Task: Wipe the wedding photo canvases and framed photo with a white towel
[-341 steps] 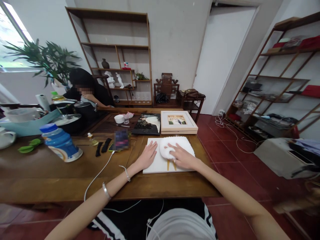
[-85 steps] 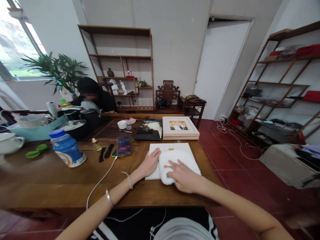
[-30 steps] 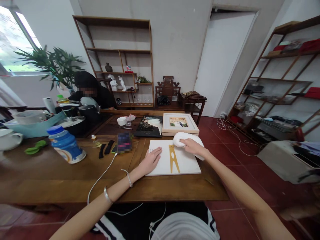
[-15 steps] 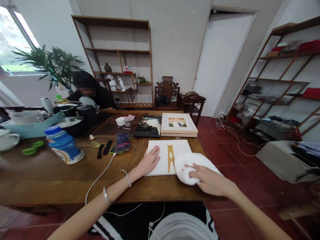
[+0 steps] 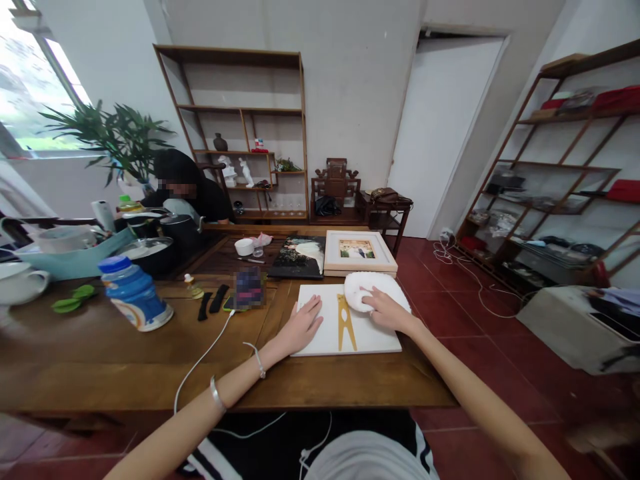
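Observation:
A white canvas [image 5: 325, 333] with a yellow long-legged figure [image 5: 345, 321] painted on it lies flat on the wooden table [image 5: 125, 360] in front of me. My left hand [image 5: 300, 327] lies flat and open on the canvas's left edge. My right hand [image 5: 387, 312] presses a white fluffy cloth [image 5: 363, 288] onto the canvas's upper right part, fingers curled over the cloth.
Beyond the canvas lie a framed photo [image 5: 359, 252] and a dark picture [image 5: 299, 256]. A phone [image 5: 247, 291] with a white cable, two black clips [image 5: 213, 300] and a blue-capped bottle [image 5: 134, 295] sit to the left. A seated person [image 5: 183, 193] is at the far left.
My right hand has wiped the cloth across the canvas: over the top right corner, down off the lower right edge, then back up onto the upper right. My left hand stayed put.

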A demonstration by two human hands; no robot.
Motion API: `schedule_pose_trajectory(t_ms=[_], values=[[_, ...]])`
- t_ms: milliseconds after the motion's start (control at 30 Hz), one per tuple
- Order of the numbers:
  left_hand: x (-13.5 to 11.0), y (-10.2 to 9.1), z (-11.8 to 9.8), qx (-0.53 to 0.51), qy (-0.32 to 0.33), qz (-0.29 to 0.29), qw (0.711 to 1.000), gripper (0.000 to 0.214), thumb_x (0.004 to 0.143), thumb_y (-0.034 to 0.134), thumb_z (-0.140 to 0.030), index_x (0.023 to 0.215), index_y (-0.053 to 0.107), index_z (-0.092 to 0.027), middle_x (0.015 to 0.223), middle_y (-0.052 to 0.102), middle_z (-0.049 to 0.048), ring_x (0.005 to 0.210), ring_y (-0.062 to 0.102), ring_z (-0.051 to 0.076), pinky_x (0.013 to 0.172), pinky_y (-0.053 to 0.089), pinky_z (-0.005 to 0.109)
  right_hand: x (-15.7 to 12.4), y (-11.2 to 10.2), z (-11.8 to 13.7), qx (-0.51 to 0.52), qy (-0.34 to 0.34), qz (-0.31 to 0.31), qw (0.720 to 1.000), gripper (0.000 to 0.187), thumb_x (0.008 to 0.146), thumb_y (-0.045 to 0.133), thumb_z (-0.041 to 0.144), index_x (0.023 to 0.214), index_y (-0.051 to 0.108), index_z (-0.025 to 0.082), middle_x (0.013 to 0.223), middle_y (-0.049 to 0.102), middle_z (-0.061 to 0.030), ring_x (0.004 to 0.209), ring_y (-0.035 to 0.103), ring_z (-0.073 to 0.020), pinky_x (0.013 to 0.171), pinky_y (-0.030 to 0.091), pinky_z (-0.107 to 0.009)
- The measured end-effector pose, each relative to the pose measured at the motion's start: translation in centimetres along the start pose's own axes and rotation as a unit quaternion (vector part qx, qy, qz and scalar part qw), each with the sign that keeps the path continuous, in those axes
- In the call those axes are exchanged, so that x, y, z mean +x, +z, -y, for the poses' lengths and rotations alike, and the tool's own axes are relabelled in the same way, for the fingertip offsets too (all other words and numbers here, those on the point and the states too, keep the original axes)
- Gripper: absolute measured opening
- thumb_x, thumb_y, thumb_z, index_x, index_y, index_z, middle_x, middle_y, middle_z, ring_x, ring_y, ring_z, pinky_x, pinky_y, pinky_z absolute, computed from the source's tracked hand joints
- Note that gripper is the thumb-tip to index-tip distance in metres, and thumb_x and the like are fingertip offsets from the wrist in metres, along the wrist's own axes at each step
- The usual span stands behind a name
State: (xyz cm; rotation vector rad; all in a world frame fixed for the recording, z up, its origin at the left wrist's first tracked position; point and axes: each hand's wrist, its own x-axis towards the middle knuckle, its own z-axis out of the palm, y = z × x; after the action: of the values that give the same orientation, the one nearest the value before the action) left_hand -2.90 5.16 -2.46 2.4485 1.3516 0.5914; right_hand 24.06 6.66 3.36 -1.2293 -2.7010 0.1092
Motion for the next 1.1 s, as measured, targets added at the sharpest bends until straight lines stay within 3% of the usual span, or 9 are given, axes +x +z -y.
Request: schedule_pose_trajectory(t_ms=[233,367,467,567,700,800,933,1100], values=[[0.1,0.1,-0.1,0.007,0.003,0.002,1.000,0.045,0.093,0.030,-0.032,0.135,0.036,-0.017,0.146,0.029,0.0118,0.136,0.020,0.023,0.109,0.013,0.052,-6.6,-2.4,5.6,0.041,-0.009,0.070,0.997,0.037,0.060,0.037,0.000,0.086,0.055,0.019,0.125,0.054,-0.0107,0.130,0.033,-0.0197,0.107,0.022,-0.040],[0.1,0.0,-0.1,0.008,-0.001,0.006,1.000,0.046,0.093,0.030,-0.033,0.135,0.036,-0.017,0.146,0.028,0.0114,0.137,0.020,0.023,0.109,0.013,0.053,-9.0,-3.6,7.3,0.059,-0.002,0.114,0.992,0.036,0.060,0.036,0.000,0.082,0.054,0.022,0.110,0.062,-0.0068,0.126,0.038,-0.0200,0.100,0.032,-0.037],[0.1,0.0,-0.2,0.007,-0.005,0.010,1.000,0.046,0.093,0.030,-0.033,0.136,0.035,-0.017,0.146,0.028,0.0114,0.137,0.020,0.023,0.108,0.013,0.054,-8.1,-3.5,6.2,0.044,0.019,0.118,0.992,0.035,0.062,0.036,0.002,0.083,0.055,0.022,0.096,0.064,-0.0067,0.116,0.048,-0.0242,0.094,0.037,-0.038],[0.1,-0.2,-0.3,0.007,-0.006,0.013,1.000,0.046,0.093,0.029,-0.032,0.136,0.034,-0.017,0.146,0.028,0.0115,0.137,0.019,0.023,0.108,0.013,0.054,-5.3,-2.6,3.6,0.025,0.036,0.099,0.994,0.036,0.065,0.036,0.003,0.089,0.057,0.019,0.095,0.063,-0.0083,0.114,0.049,-0.0262,0.093,0.038,-0.040],[0.0,-0.4,-0.5,0.010,-0.012,0.023,1.000,0.047,0.093,0.028,-0.033,0.137,0.033,-0.017,0.147,0.027,0.0113,0.137,0.018,0.024,0.108,0.013,0.054,-1.0,-0.6,0.3,0.005,0.039,0.034,0.999,0.040,0.067,0.037,0.003,0.099,0.056,0.016,0.112,0.060,-0.0107,0.125,0.039,-0.0263,0.101,0.030,-0.044],[0.0,-0.6,-0.6,0.015,-0.015,0.028,0.999,0.048,0.093,0.028,-0.032,0.138,0.031,-0.016,0.147,0.026,0.0116,0.137,0.018,0.024,0.108,0.013,0.054,0.7,0.5,-0.8,-0.008,0.027,-0.005,1.000,0.040,0.065,0.039,0.002,0.100,0.056,0.014,0.128,0.052,-0.0131,0.133,0.026,-0.0261,0.107,0.020,-0.048],[0.0,-0.6,-0.5,0.018,-0.016,0.031,0.999,0.048,0.093,0.028,-0.032,0.138,0.031,-0.015,0.147,0.026,0.0119,0.137,0.018,0.023,0.109,0.013,0.053,-0.7,0.6,0.4,0.003,0.009,-0.002,1.000,0.040,0.064,0.040,0.002,0.098,0.057,0.014,0.132,0.047,-0.0162,0.133,0.026,-0.0247,0.107,0.018,-0.048],[0.0,-0.4,-0.4,0.019,-0.011,0.024,0.999,0.047,0.093,0.028,-0.031,0.138,0.031,-0.016,0.147,0.026,0.0118,0.137,0.019,0.023,0.108,0.013,0.055,-6.0,-1.4,5.2,0.034,-0.005,0.041,0.999,0.037,0.062,0.038,0.001,0.089,0.057,0.018,0.126,0.052,-0.0129,0.131,0.030,-0.0226,0.107,0.020,-0.044]])
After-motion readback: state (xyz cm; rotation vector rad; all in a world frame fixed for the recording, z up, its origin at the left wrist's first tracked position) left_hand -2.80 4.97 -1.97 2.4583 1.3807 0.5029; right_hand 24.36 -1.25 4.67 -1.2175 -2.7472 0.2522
